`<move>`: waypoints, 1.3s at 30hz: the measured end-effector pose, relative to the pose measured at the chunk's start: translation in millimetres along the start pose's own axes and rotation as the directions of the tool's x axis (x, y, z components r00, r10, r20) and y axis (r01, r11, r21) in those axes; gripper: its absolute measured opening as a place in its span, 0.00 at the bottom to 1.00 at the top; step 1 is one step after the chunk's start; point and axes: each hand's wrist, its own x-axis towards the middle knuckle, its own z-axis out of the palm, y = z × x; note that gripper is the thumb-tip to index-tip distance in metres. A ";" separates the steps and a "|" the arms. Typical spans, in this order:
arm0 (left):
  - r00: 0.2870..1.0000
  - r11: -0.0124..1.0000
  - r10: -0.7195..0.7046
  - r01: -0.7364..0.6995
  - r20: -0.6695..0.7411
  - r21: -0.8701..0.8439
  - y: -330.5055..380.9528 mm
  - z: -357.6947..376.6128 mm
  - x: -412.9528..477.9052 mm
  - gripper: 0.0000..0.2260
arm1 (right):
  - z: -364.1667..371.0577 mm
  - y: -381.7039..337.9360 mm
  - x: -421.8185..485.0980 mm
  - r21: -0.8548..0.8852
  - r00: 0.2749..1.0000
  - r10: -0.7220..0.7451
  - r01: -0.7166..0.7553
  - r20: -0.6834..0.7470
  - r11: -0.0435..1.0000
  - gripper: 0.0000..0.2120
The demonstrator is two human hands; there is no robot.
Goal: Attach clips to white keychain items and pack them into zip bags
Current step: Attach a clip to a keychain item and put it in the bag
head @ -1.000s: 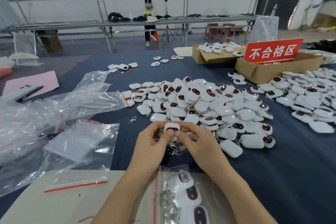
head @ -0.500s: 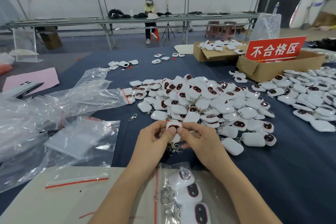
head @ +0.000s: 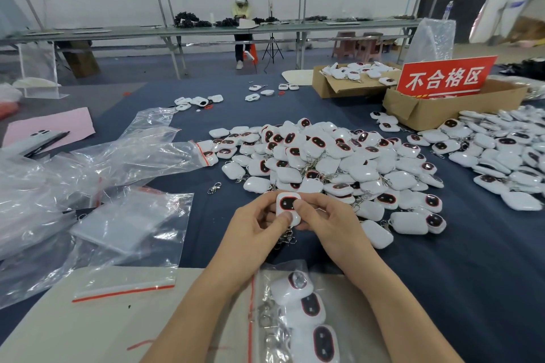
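A dark blue worktop (head: pixel 442 289) carries a broad heap of keychain items (head: pixel 324 162) at its middle, with a second spread (head: pixel 501 150) off to the right. Empty clear zip bags (head: pixel 88 174) lie crumpled on the left. A cardboard box (head: pixel 436 109) with a red sign (head: pixel 446 76) stands beyond the heap. At the near edge a filled zip bag (head: pixel 280 267) holds three of the items, lying between the forearms. Just in front of the heap, the left hand (head: pixel 250 233) and right hand (head: pixel 330 224) meet, the fingers and thumbs of both pinching one white keychain item (head: pixel 287 203), face up, above the worktop. A metal clip (head: pixel 287 240) dangles beneath it; a loose clip (head: pixel 214 187) lies left of the heap
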 end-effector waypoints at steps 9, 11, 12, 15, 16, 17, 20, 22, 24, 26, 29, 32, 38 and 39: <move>1.000 0.996 0.012 -0.012 0.008 0.088 -2.9 -1.5 1.5 0.14 | -1.2 0.6 -0.8 0.002 1.000 -0.005 0.005 0.008 1.000 0.06; 1.000 0.995 0.017 -0.017 0.001 0.101 -3.9 -1.6 1.6 0.14 | -0.9 -0.5 -1.5 0.011 1.000 -0.001 0.000 0.008 1.000 0.06; 1.000 0.994 0.020 -0.020 -0.002 0.107 -4.5 -1.5 1.7 0.14 | -0.8 -0.9 -1.7 0.014 1.000 0.001 -0.001 0.010 1.000 0.06; 1.000 0.995 0.010 -0.009 -0.015 0.097 -6.2 -1.1 2.3 0.12 | -0.4 -2.3 -2.1 0.019 1.000 -0.006 0.006 0.007 1.000 0.06; 1.000 0.995 0.004 -0.001 -0.028 0.099 -6.9 -0.8 2.9 0.12 | -0.4 -2.5 -2.1 0.020 1.000 -0.013 0.013 0.000 1.000 0.06; 0.999 0.993 0.002 0.004 -0.048 0.120 -7.9 -0.2 3.5 0.12 | -0.5 -2.7 -2.2 0.021 1.000 -0.022 0.022 -0.007 1.000 0.06; 0.993 0.967 0.032 -0.002 -0.114 0.254 -11.3 3.0 4.5 0.17 | -1.5 -3.9 -2.2 -0.008 0.999 -0.043 0.043 -0.021 0.999 0.05; 0.993 0.964 0.025 0.007 -0.118 0.267 -12.1 4.4 4.0 0.19 | -1.0 -5.3 -1.8 -0.003 0.999 -0.045 0.044 -0.029 0.999 0.05; 0.994 0.982 0.000 0.021 -0.113 0.186 -10.7 4.1 2.3 0.19 | -0.5 -5.6 -1.3 0.059 0.999 -0.040 0.041 -0.022 0.997 0.07; 0.994 0.991 0.021 -0.006 -0.107 0.137 -9.0 2.2 0.5 0.17 | -0.5 -4.6 -1.0 0.117 1.000 -0.030 0.029 0.007 0.993 0.12; 0.997 0.983 0.061 -0.052 -0.045 0.176 -7.7 2.3 -3.0 0.18 | -1.7 -3.2 -1.3 0.132 0.999 -0.029 0.026 0.021 0.991 0.09; 0.995 0.970 0.095 -0.098 0.022 0.222 -7.7 4.2 -5.0 0.21 | -1.4 -3.6 -2.2 0.124 0.998 -0.049 0.045 0.029 0.991 0.11; 0.993 0.975 0.041 -0.015 -0.108 0.223 -14.5 6.1 0.1 0.21 | 0.9 -4.4 -2.1 0.095 0.999 -0.040 0.041 -0.014 0.995 0.09; 0.992 0.980 0.028 -0.003 -0.122 0.199 -15.0 5.6 0.9 0.20 | 1.4 -5.0 -2.4 0.092 0.999 -0.039 0.040 -0.009 0.995 0.10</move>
